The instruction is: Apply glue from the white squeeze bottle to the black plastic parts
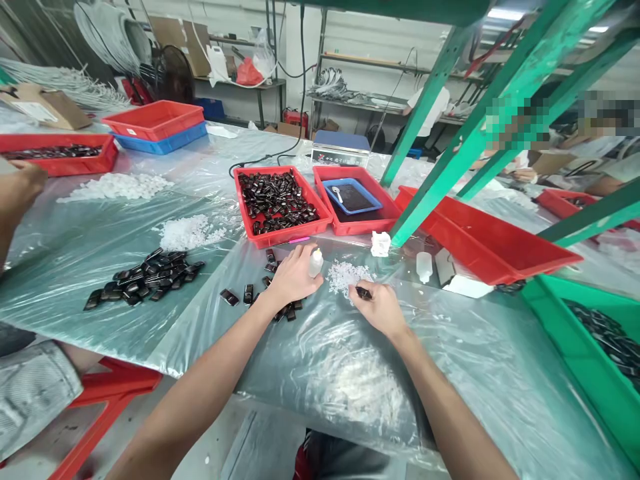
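Note:
My left hand [294,275] is closed around a small white squeeze bottle [315,264] with a pointed tip. In my right hand [383,308], the fingers pinch a small glossy black plastic piece [363,293]. A scatter of tiny white pieces [345,275] lies on the plastic sheeting between both hands. Under and beside my left forearm are several loose black pieces [230,297], some of them hidden by the arm. Beyond the hands stands a red tray [277,237] full of similar black pieces.
Another red tray [345,229] holds a blue tray [376,207] with a white spoon. Green posts [440,157] rise at the right, near a red bin [500,247] and green bin [550,313]. A white bottle [424,267] stands nearby. At left are black pieces [145,277] and a co-worker's hand [25,190].

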